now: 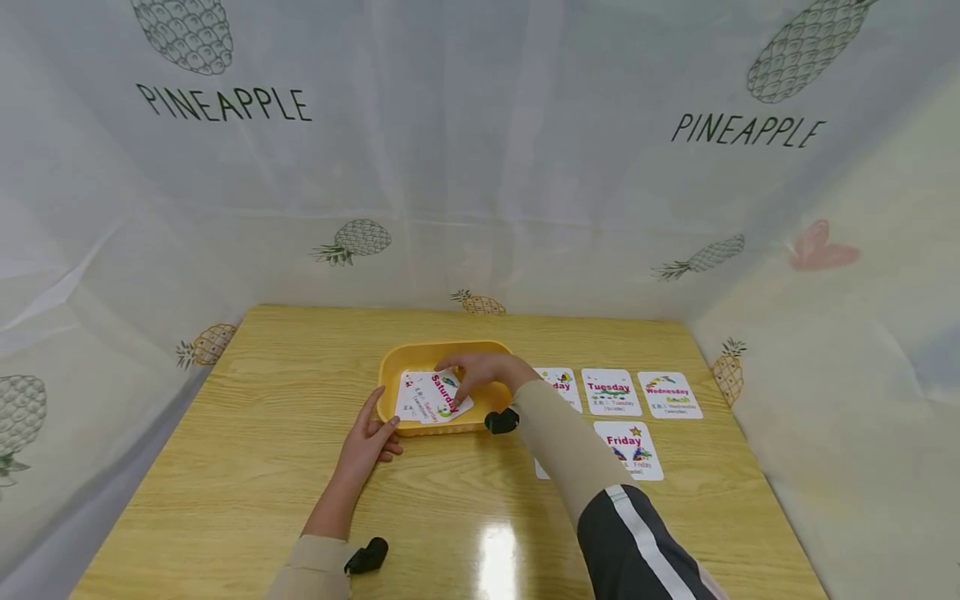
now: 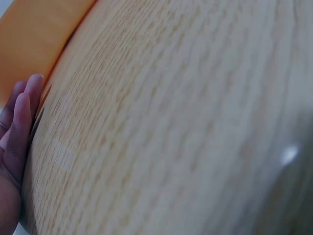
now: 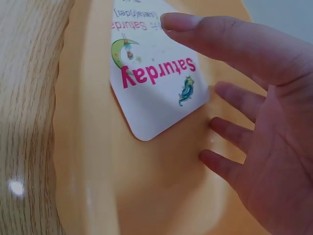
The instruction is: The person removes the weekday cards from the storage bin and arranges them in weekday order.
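The Saturday card (image 3: 156,83) lies in the yellow tray (image 1: 392,371), on top of another card (image 1: 408,398), with one corner poking toward the tray's near wall. It looks thin, light and a bit bendy, with a smooth, shiny face, so it would likely slide under a finger and be hard to lift when flat. The best place to take it is probably that loose corner or an edge, pinched softly so it does not crease. The right hand (image 1: 480,371) is over it with its fingers spread out straight, holding nothing. The left hand (image 1: 367,442) lies flat and relaxed on the surface (image 1: 247,467), its fingers against the tray's side. More day cards, like the Friday card (image 1: 628,450), lie to the right.
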Action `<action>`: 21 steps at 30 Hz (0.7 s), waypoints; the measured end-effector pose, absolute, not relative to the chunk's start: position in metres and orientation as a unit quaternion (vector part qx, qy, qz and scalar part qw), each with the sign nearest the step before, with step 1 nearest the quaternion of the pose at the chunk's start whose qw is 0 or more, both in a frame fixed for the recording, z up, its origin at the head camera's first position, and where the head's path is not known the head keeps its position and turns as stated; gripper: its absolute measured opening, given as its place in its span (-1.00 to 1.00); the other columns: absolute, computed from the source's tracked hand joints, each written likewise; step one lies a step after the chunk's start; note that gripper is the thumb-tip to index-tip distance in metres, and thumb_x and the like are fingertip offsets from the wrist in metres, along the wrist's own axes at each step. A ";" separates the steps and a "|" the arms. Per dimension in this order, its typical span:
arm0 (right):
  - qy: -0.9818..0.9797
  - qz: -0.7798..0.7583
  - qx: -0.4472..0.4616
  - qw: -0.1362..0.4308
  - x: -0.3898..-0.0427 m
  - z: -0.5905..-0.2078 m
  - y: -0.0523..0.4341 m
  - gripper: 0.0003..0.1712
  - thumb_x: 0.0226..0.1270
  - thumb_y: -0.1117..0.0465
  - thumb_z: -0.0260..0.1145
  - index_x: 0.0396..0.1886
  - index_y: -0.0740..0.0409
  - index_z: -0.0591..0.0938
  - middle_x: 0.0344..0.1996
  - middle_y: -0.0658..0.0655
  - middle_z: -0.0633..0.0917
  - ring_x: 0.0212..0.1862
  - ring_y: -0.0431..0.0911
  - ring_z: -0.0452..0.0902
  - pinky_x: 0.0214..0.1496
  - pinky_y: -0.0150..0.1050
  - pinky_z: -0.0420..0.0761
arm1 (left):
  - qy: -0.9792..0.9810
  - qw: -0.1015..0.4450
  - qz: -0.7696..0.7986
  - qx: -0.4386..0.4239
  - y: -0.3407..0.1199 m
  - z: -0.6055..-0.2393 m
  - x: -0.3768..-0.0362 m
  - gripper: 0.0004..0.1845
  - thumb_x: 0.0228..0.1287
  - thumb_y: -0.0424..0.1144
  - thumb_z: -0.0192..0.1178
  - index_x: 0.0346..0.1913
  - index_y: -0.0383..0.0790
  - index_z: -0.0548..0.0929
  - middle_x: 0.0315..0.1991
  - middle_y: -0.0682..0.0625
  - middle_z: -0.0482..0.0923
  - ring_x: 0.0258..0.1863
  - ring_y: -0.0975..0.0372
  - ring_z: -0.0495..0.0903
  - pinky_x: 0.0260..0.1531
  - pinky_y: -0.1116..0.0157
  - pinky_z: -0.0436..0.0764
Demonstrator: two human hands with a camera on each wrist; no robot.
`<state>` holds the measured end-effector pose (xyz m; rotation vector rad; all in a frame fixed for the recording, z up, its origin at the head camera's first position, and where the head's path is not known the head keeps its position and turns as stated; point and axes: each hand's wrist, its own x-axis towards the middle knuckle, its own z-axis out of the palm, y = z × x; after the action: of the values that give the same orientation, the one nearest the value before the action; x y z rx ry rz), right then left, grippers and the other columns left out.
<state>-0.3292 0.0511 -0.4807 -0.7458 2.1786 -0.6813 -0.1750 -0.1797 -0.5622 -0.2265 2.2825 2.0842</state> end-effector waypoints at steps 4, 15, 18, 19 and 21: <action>0.848 -0.262 -0.285 0.362 -0.329 -0.483 0.050 -0.09 0.06 0.14 0.56 0.43 -0.08 0.37 0.43 0.06 0.26 0.41 0.03 0.14 0.42 0.01 0.14 | 0.733 0.031 0.673 -0.087 -0.179 -0.561 -0.175 -0.28 0.38 -0.07 0.22 0.50 0.28 0.14 -0.42 -0.17 0.60 -0.54 0.11 0.68 -0.57 0.30 0.63; 0.862 -0.226 -0.283 0.354 -0.329 -0.483 0.050 -0.19 0.05 0.22 0.57 0.34 -0.11 0.48 0.35 -0.01 0.37 0.31 -0.04 0.23 0.41 -0.04 0.16 | 0.735 0.051 0.668 -0.105 -0.178 -0.558 -0.176 -0.28 0.41 -0.12 0.19 0.50 0.32 0.11 -0.37 -0.23 0.61 -0.49 0.03 0.69 -0.54 0.25 0.64; 0.858 -0.234 -0.284 0.358 -0.329 -0.482 0.050 -0.23 0.04 0.26 0.57 0.30 -0.05 0.50 0.29 0.01 0.42 0.26 -0.05 0.29 0.39 -0.10 0.21 | 0.737 0.047 0.666 -0.104 -0.178 -0.559 -0.177 -0.30 0.41 -0.13 0.19 0.49 0.33 0.13 -0.39 -0.21 0.61 -0.51 0.06 0.68 -0.55 0.28 0.64; 0.856 -0.238 -0.286 0.360 -0.329 -0.482 0.050 -0.24 0.05 0.28 0.56 0.29 -0.02 0.50 0.26 0.02 0.44 0.23 -0.06 0.31 0.37 -0.12 0.24 | 0.737 0.045 0.666 -0.103 -0.178 -0.559 -0.177 -0.30 0.41 -0.13 0.19 0.49 0.32 0.13 -0.40 -0.21 0.60 -0.52 0.07 0.68 -0.56 0.28 0.63; 0.852 -0.245 -0.288 0.362 -0.329 -0.482 0.051 -0.27 0.06 0.30 0.55 0.27 0.01 0.51 0.20 0.02 0.48 0.17 -0.07 0.35 0.34 -0.16 0.29 | 0.739 0.040 0.665 -0.099 -0.178 -0.561 -0.177 -0.31 0.42 -0.14 0.19 0.50 0.28 0.14 -0.41 -0.21 0.60 -0.53 0.08 0.68 -0.56 0.29 0.63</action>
<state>-0.3293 0.0508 -0.4824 -0.7408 2.1950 -0.6318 -0.1773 -0.1779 -0.5606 -0.3044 2.2640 2.0391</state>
